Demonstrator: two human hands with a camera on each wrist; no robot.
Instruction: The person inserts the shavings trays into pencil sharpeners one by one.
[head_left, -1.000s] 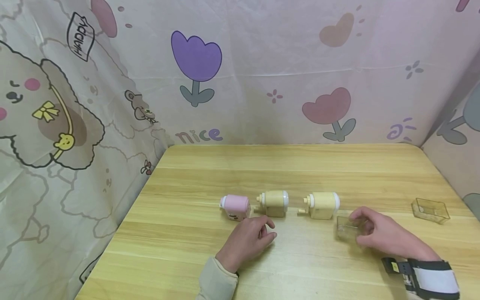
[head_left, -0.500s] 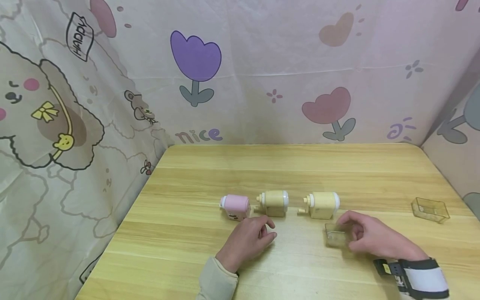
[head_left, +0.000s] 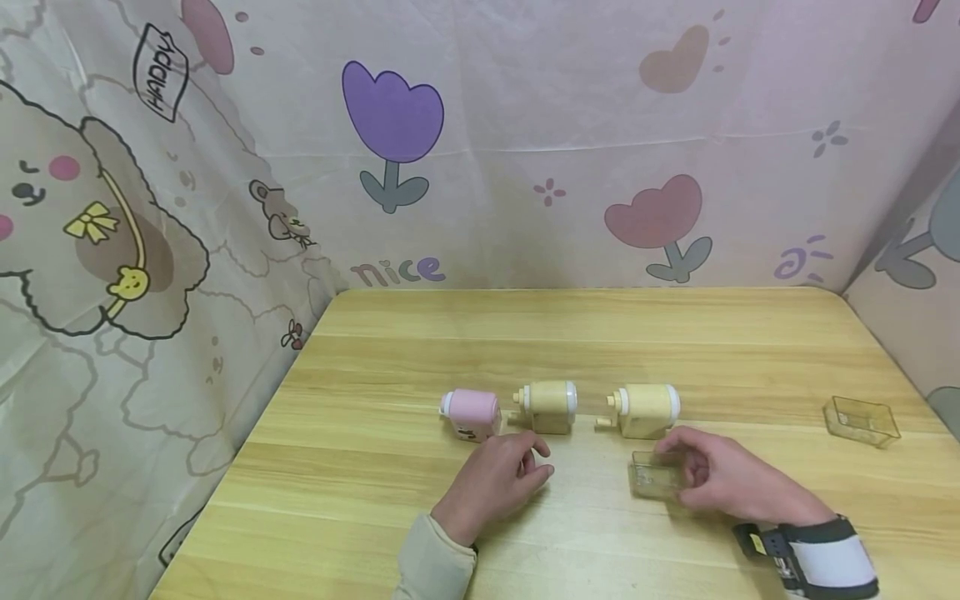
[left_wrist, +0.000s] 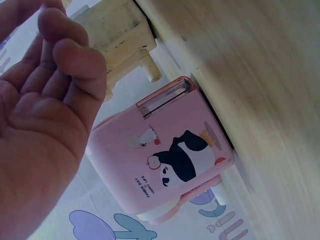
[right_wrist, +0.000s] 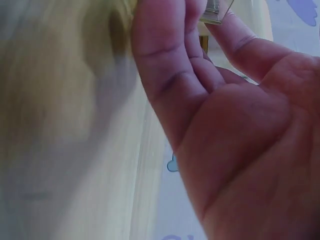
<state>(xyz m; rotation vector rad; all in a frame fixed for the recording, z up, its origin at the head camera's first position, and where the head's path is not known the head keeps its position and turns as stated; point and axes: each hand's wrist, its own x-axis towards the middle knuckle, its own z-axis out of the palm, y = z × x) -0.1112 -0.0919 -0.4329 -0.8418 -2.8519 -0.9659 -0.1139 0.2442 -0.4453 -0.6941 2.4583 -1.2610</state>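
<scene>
My right hand (head_left: 723, 475) pinches a clear amber shavings drawer (head_left: 651, 477) between thumb and fingers, in front of the right-hand yellow pencil sharpener (head_left: 647, 408). In the right wrist view only a corner of the drawer (right_wrist: 214, 20) shows past the fingers. My left hand (head_left: 495, 479) rests on the table with loosely bent fingers and holds nothing. Just behind it stands a pink pencil sharpener (head_left: 472, 408), which bears a panda print in the left wrist view. Between the pink and right-hand sharpeners is another yellow pencil sharpener (head_left: 551, 407), its crank pointing left.
A second clear amber drawer (head_left: 861, 421) lies at the right side of the wooden table (head_left: 420, 333). Printed cloth (head_left: 510, 108) hangs behind the table and along both sides.
My right hand has moved left and slightly toward me, carrying the clear drawer with it. The left hand and the sharpeners have stayed in place.
</scene>
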